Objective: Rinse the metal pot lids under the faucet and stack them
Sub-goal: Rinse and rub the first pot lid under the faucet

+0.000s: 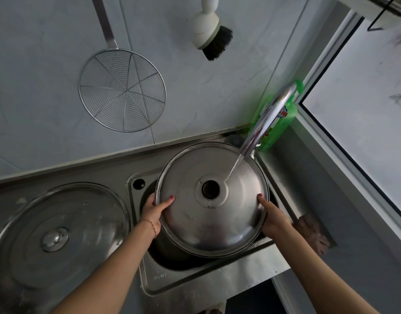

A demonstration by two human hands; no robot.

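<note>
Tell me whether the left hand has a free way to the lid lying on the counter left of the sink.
Probably yes, once it lets go. The left hand now holds the rim of the lid under the faucet. The other lid lies flat just to its left with nothing on top or between them.

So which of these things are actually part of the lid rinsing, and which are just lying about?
In use: held lid, left hand, right hand, faucet, sink, second lid.
Idle: wire skimmer, brush, green bottle, cloth.
</note>
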